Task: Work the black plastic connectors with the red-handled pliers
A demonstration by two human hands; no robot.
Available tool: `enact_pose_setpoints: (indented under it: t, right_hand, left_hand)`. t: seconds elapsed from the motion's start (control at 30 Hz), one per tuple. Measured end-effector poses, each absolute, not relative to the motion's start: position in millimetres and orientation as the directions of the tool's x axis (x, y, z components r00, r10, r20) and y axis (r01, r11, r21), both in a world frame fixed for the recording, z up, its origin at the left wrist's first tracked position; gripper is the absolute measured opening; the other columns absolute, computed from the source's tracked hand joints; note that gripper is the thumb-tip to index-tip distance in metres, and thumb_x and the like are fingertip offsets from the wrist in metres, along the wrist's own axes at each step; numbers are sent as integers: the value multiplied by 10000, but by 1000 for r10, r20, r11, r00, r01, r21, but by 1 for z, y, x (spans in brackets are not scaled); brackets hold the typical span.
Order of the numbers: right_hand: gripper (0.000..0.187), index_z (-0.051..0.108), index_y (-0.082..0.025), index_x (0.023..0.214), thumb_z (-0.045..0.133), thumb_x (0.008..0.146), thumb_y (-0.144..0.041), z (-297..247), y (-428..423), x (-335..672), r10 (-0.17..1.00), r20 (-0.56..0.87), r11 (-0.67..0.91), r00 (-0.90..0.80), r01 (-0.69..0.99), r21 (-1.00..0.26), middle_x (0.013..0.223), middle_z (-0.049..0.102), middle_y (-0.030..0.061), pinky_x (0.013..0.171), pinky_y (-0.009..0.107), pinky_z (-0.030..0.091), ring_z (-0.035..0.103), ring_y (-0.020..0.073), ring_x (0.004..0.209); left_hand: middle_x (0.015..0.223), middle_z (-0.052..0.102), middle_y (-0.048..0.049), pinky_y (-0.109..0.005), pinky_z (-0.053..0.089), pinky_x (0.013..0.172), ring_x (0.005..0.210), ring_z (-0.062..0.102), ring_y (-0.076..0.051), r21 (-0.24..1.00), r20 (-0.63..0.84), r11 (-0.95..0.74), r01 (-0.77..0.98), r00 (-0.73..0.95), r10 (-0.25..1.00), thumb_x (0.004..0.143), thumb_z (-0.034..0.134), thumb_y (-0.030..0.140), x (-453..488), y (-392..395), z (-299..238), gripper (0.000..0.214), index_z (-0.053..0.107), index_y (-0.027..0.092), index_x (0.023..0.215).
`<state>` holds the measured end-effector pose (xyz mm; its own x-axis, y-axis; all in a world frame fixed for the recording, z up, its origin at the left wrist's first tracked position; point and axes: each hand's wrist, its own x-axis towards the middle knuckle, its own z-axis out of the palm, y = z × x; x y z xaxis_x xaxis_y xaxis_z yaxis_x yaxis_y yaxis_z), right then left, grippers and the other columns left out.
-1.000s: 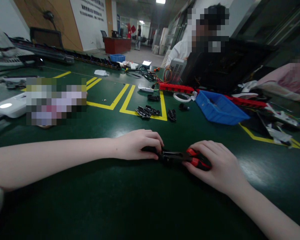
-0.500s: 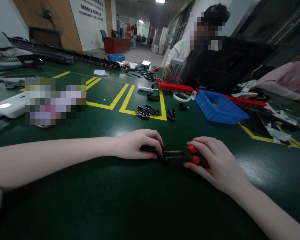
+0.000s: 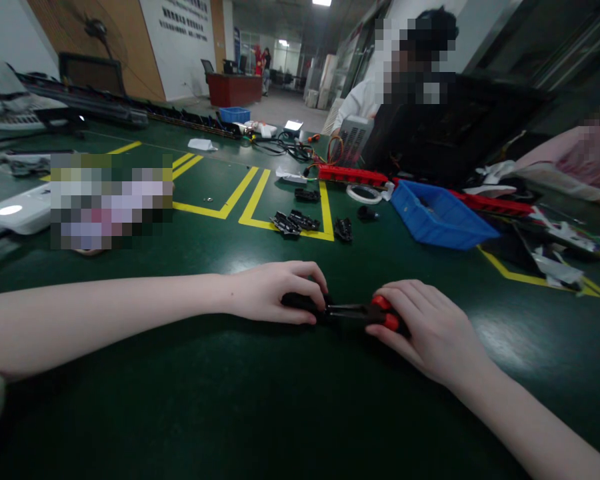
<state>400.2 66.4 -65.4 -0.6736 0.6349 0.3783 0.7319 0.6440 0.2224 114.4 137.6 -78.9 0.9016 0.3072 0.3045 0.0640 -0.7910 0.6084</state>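
My left hand (image 3: 280, 293) is closed around a small black part (image 3: 300, 303), which lies low over the green table. Its exact kind is hard to make out, as my fingers cover much of it. In my right hand (image 3: 430, 327) is a pair of needle-nose pliers (image 3: 353, 311) with red and black handles. The long jaws point left and meet the black part beside my left fingertips. Whether the jaws grip it cannot be seen clearly. Beyond my hands, several black plastic pieces (image 3: 303, 220) lie around a yellow-taped outline, with another black piece (image 3: 343, 229) just right of it.
A blue bin (image 3: 437, 217) stands at the right, near a roll of white tape (image 3: 364, 193) and a red strip (image 3: 353, 175). A large black case (image 3: 460, 127) rises behind. On the left lie a white device (image 3: 17, 210) and a blurred-out object. A person sits across the table.
The handles of the pliers have come closer together in my right hand, and the jaws look narrower. My right hand has shifted slightly down. My left hand has barely moved.
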Motion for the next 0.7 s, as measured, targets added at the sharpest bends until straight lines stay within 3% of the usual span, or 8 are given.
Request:
enact_pose_setpoints:
  t: [0.17, 0.53, 0.7]
  right_hand:
    - [389, 577, -128, 947, 410, 985, -477, -65, 66, 397, 656, 382, 616, -651, 754, 228, 881, 631, 120, 672, 342, 444, 578, 233, 798]
    - [334, 581, -151, 867, 382, 1001, -384, -66, 65, 394, 693, 373, 601, -617, 780, 175, 848, 621, 101, 668, 327, 400, 541, 222, 793]
    - [326, 571, -155, 837, 391, 999, -375, -67, 64, 392, 690, 334, 641, -642, 756, 129, 799, 600, 80, 615, 307, 383, 511, 187, 688]
  left_hand:
    - [1200, 563, -102, -312, 517, 895, 1043, 611, -203, 634, 297, -771, 65, 900, 320, 888, 680, 237, 114, 136, -79, 166, 669, 166, 1038]
    - [1187, 586, -102, -290, 517, 881, 1049, 619, -199, 603, 314, -798, 24, 912, 265, 893, 675, 223, 115, 134, -78, 167, 661, 143, 1039]
    - [1194, 594, -101, -287, 510, 891, 1047, 626, -194, 573, 305, -819, 15, 924, 230, 901, 665, 224, 115, 134, -78, 170, 665, 164, 1060]
